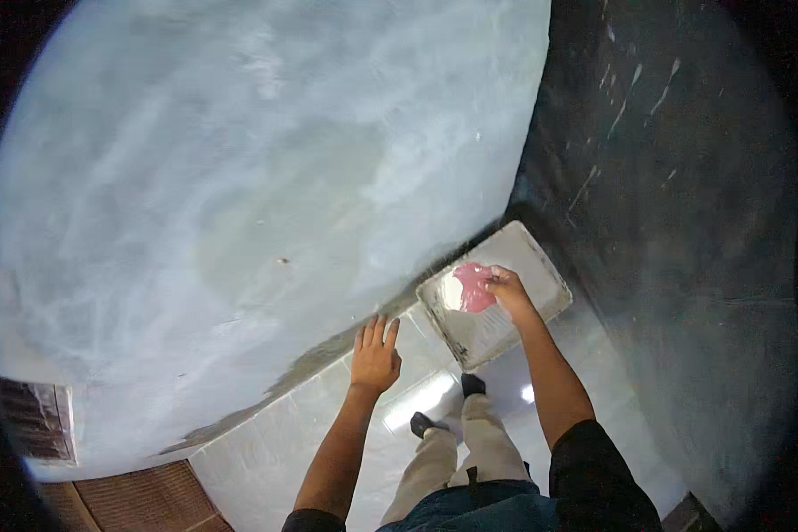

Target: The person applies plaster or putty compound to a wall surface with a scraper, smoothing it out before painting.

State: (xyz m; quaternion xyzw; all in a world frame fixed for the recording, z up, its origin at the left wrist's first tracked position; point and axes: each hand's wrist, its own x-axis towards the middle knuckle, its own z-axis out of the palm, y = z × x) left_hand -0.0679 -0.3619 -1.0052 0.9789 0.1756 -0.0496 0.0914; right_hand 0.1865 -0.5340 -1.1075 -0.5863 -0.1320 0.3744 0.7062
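Observation:
My right hand (pixel 505 291) is closed on a flat pink piece (pixel 477 285) with a shiny, irregular surface; its exact kind I cannot make out. A pale patch (pixel 452 291) borders the pink piece on the left. Both are over a shallow rectangular tray (pixel 550 270), greyish with a stained rim, which sits in the corner by the wall. Left of the tray my left hand (pixel 377 356) is held out with its fingers stretched, holding nothing. It is nearest the foot of the pale wall, and whether it touches the wall I cannot tell.
The pale blue wall (pixel 151 222) has a damp-looking greenish patch and rises at the left. A dark wall (pixel 683 222) with white streaks stands at the right. My feet are on a glossy tiled floor (pixel 284 452). Brown woven panelling (pixel 146 501) lies at the lower left.

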